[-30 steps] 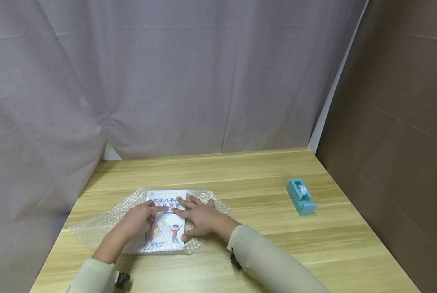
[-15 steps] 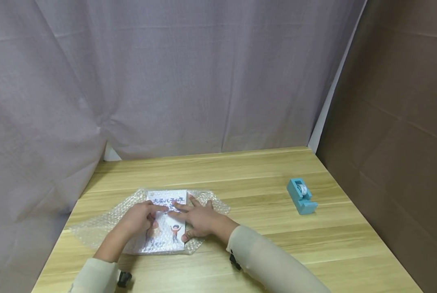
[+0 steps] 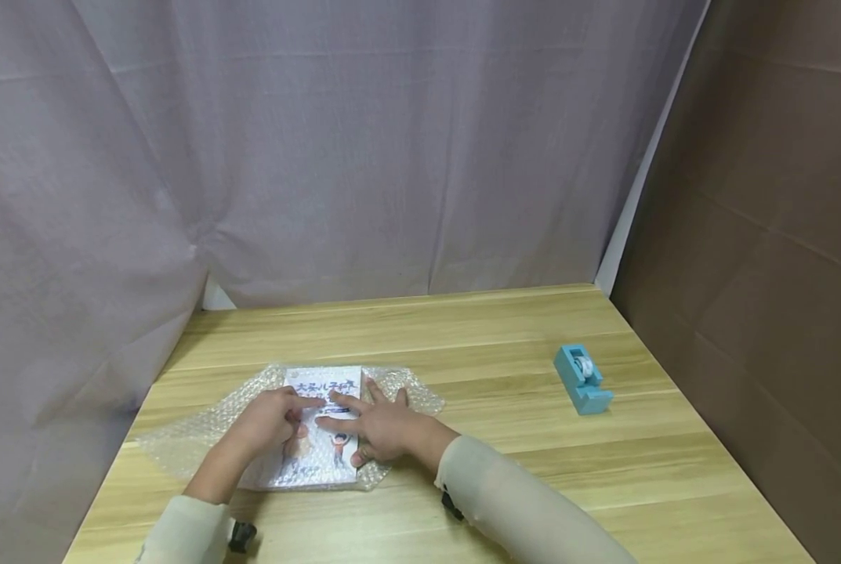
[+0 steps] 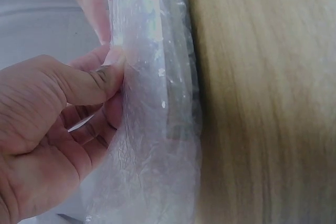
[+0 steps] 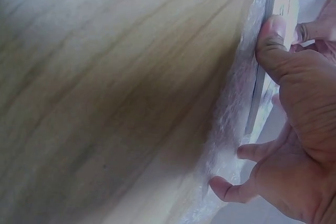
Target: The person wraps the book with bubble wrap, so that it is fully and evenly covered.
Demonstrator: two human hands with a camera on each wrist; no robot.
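Clear bubble wrap lies partly over a book; on the book, the left hand rests, its grip unclear, and the right hand spreads wide.

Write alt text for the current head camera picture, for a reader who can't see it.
A person's left hand and right hand rest on a white-covered book and the bubble wrap around it, on a wooden table. A blue tape dispenser sits farther right; a greyish curtain hangs behind.
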